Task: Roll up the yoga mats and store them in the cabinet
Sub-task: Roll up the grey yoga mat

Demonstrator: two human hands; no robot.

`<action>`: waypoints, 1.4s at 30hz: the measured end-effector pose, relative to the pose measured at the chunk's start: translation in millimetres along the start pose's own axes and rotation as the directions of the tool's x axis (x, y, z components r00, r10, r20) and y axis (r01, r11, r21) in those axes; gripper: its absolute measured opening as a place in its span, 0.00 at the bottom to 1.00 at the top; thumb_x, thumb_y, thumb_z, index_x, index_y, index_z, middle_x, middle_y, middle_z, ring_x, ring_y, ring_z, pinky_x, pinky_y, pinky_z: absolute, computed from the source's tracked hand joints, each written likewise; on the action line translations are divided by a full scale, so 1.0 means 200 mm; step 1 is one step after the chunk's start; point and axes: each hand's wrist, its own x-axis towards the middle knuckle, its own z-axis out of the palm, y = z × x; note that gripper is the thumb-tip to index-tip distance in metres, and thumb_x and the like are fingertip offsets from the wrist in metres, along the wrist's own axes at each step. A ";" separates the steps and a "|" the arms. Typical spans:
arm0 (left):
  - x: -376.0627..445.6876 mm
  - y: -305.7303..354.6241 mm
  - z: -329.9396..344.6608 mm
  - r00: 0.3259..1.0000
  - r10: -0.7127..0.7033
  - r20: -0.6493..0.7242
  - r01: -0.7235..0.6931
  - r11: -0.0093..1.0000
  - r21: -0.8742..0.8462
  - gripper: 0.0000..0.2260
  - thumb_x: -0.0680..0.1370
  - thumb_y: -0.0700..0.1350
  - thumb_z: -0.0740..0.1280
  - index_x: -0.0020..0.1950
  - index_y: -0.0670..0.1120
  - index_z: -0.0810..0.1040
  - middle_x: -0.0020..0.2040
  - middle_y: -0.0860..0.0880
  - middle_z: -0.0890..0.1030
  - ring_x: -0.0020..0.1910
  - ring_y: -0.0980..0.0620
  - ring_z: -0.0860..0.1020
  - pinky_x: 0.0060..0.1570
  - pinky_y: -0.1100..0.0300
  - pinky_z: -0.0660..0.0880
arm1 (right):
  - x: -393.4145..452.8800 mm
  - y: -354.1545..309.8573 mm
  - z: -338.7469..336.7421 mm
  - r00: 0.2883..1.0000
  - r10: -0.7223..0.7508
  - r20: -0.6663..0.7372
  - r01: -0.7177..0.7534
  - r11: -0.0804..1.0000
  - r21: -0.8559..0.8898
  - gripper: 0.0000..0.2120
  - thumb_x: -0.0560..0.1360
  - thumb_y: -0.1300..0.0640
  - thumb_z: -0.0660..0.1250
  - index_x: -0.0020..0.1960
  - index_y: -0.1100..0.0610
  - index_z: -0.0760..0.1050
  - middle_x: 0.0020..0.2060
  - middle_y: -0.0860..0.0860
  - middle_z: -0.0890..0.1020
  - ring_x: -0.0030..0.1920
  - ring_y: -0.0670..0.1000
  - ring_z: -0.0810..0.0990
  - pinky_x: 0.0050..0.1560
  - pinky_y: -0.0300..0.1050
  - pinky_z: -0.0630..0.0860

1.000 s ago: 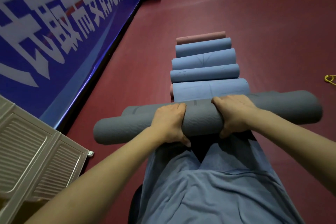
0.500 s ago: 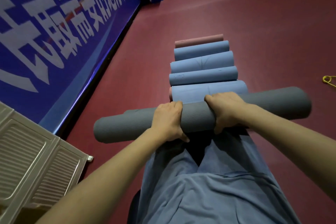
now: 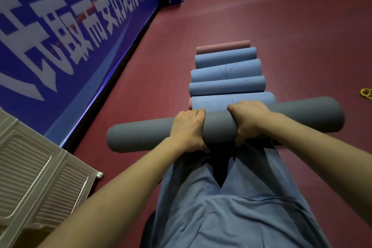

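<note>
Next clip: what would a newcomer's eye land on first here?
First, the rolled grey mat held crosswise at centre, left hand and right hand each wrapped round it in a firm grip. Just beyond it, a row of rolled blue mats runs away across the dark red floor, ending in a pink mat. A big blue banner fills the left.

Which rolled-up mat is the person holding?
The long grey rolled yoga mat, gripped by both the left hand and right hand; the blue and pink rolls lie untouched on the floor.

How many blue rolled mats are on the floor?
4, in a row past the grey mat: nearest, second, third, farthest. Pink ones may hide others.
</note>
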 end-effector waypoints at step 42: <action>0.15 -0.03 0.00 0.999 -0.022 0.049 0.020 0.999 0.048 0.66 0.52 0.70 0.81 0.80 0.42 0.55 0.73 0.44 0.71 0.72 0.40 0.68 0.75 0.47 0.61 | 0.14 0.01 0.08 0.977 -0.022 -0.213 0.009 0.998 -0.063 0.40 0.51 0.42 0.82 0.59 0.50 0.70 0.51 0.50 0.80 0.51 0.56 0.80 0.43 0.47 0.69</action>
